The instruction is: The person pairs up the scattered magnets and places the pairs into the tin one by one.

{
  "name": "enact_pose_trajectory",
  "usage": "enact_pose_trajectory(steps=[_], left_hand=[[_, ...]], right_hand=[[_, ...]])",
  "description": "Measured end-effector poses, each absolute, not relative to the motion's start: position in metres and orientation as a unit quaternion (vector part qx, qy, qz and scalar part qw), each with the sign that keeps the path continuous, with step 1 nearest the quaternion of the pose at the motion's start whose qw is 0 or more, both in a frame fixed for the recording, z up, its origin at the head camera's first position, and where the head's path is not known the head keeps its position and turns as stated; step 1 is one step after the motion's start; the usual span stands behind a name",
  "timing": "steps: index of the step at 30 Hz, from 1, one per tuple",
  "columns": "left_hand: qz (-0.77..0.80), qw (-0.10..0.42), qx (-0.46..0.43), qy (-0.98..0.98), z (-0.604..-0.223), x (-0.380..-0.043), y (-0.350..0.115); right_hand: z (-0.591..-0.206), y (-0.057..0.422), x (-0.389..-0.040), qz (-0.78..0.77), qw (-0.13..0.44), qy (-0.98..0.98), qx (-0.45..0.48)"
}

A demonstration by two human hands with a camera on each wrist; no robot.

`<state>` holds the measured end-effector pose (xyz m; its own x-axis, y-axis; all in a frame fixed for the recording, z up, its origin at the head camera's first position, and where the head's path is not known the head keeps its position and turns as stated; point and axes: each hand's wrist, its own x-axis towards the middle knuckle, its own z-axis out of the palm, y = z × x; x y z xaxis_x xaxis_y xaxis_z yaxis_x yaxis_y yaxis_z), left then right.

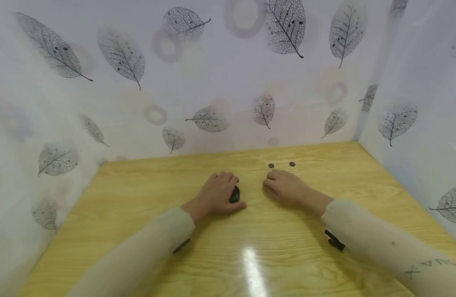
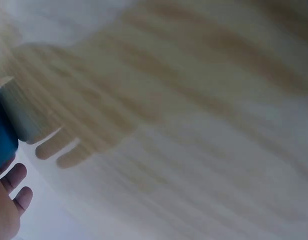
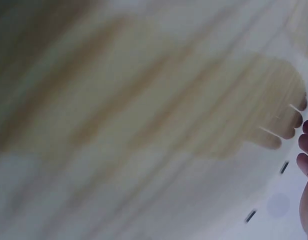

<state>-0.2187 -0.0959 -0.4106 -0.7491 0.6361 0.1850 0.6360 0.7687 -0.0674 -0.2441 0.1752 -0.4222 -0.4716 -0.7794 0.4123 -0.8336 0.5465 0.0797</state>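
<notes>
My left hand [image 1: 217,194] grips a small rounded object [image 1: 234,194] just above or on the wooden table, left of centre. It looks black and glossy in the head view. In the left wrist view the object [image 2: 3,135] shows a blue side, and its kind is unclear. To the right, my right hand [image 1: 285,187] rests low at the tabletop with loosely bent fingers, and nothing shows in it. Just beyond that hand lie two small dark discs, a left disc [image 1: 271,166] and a right disc [image 1: 292,164]. Both also appear as dark slivers in the right wrist view.
The glossy wood-grain table [image 1: 228,264] reflects the hands. A pale curtain [image 1: 220,74] printed with leaves hangs behind it and along both sides. Beneath the sleeves, dark wrist devices show, such as the right one [image 1: 334,240].
</notes>
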Motion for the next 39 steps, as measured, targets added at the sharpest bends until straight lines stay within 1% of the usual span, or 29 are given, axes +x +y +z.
enact_pose_trajectory(steps=[10,18,22,27,31,35,39], left_hand=[[0.035,0.116,-0.368,-0.922,-0.418,-0.219,-0.076],[0.094,0.12,-0.372,-0.915,-0.419,-0.226,-0.059],[0.087,0.124,-0.365,-0.919,-0.416,-0.231,-0.052],[0.038,0.116,-0.361,-0.924,-0.415,-0.24,-0.043],[0.035,0.117,-0.369,-0.921,-0.413,-0.245,-0.033],[0.051,0.102,-0.36,-0.926,-0.409,-0.244,-0.022],[0.061,0.078,-0.334,-0.937,-0.408,-0.244,-0.012]], right_hand=[[-0.431,0.208,-0.249,0.061,0.184,-0.889,0.415],[-0.431,0.22,-0.258,0.058,0.183,-0.912,0.362],[-0.427,0.222,-0.261,0.053,0.172,-0.921,0.345],[-0.424,0.224,-0.264,0.038,0.153,-0.93,0.332],[-0.421,0.23,-0.268,0.027,0.145,-0.938,0.313],[-0.42,0.237,-0.27,0.023,0.144,-0.943,0.301],[-0.42,0.244,-0.272,0.017,0.124,-0.952,0.278]])
